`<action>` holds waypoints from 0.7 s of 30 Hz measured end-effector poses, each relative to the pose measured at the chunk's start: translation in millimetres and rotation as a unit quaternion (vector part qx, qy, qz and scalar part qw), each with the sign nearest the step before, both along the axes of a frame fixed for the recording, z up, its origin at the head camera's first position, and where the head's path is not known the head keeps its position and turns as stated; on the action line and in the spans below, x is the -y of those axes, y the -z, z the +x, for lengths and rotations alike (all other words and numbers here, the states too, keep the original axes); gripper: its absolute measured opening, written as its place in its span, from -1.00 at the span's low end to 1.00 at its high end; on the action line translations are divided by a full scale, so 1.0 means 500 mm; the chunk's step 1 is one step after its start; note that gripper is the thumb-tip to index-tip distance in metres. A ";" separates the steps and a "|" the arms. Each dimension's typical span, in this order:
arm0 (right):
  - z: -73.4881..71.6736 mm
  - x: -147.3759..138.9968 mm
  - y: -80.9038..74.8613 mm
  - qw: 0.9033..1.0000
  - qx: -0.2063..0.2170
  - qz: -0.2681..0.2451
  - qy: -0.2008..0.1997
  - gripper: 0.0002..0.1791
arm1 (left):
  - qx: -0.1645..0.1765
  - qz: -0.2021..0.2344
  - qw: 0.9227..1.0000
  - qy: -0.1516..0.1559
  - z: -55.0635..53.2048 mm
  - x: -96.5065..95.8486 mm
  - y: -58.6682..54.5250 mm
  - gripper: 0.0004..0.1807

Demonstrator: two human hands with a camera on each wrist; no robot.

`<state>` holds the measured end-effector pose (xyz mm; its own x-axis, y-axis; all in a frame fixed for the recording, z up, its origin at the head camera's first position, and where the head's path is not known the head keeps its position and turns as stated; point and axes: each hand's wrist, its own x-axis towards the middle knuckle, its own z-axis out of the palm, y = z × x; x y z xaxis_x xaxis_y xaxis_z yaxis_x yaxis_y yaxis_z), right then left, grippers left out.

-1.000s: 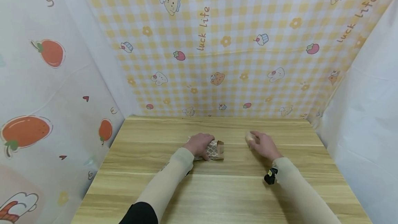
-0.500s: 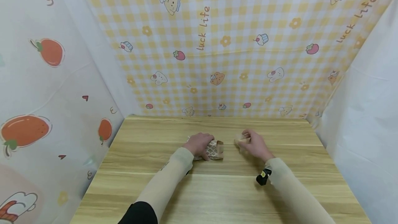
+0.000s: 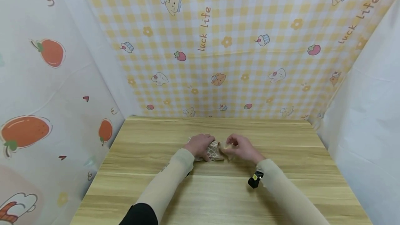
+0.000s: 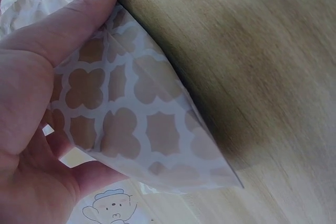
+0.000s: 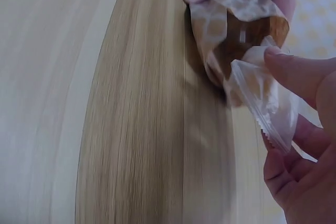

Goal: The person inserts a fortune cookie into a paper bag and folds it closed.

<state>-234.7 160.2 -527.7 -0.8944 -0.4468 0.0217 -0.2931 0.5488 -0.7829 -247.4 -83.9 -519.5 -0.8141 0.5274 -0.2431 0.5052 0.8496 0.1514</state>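
A brown paper bag (image 3: 214, 151) with a white lattice pattern lies on its side on the wooden table, its mouth facing right. My left hand (image 3: 199, 146) grips it from above; in the left wrist view the thumb lies across the patterned paper (image 4: 126, 93) and other fingers show at its opposite edge. My right hand (image 3: 244, 149) pinches a small clear plastic packet (image 5: 270, 100) with a serrated edge and something pale inside. The packet is right at the bag's open mouth (image 5: 247, 40), where the brown inside shows. What the pale content is, I cannot tell.
The wood-grain table (image 3: 212, 197) ends at a yellow checked cloth (image 3: 237, 61) at the back. A white printed cloth (image 3: 62, 89) hangs on the left and a white one (image 3: 365, 114) on the right. A small black device (image 3: 255, 180) sits at my right wrist.
My right hand has carried the plastic packet leftward across the table to the bag's mouth. The left hand and the bag have stayed in place.
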 end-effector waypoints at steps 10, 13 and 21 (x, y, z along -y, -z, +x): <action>-0.008 0.027 0.010 0.999 -0.021 0.015 -0.032 -0.81 | -0.009 -0.003 1.000 0.008 0.002 0.000 -0.003 -0.01; -0.010 0.030 0.012 0.999 -0.024 0.017 -0.020 -0.86 | -0.008 -0.001 1.000 0.009 0.001 0.001 -0.002 -0.01; -0.019 0.038 0.005 1.000 -0.002 0.018 0.022 -0.87 | -0.002 0.001 1.000 0.008 0.000 0.002 0.001 0.01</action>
<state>-244.1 141.2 -530.4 -0.9135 -0.4068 0.0094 -0.2702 0.5890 -0.7616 -247.3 -84.7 -520.1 -0.8063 0.5412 -0.2386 0.5199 0.8409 0.1504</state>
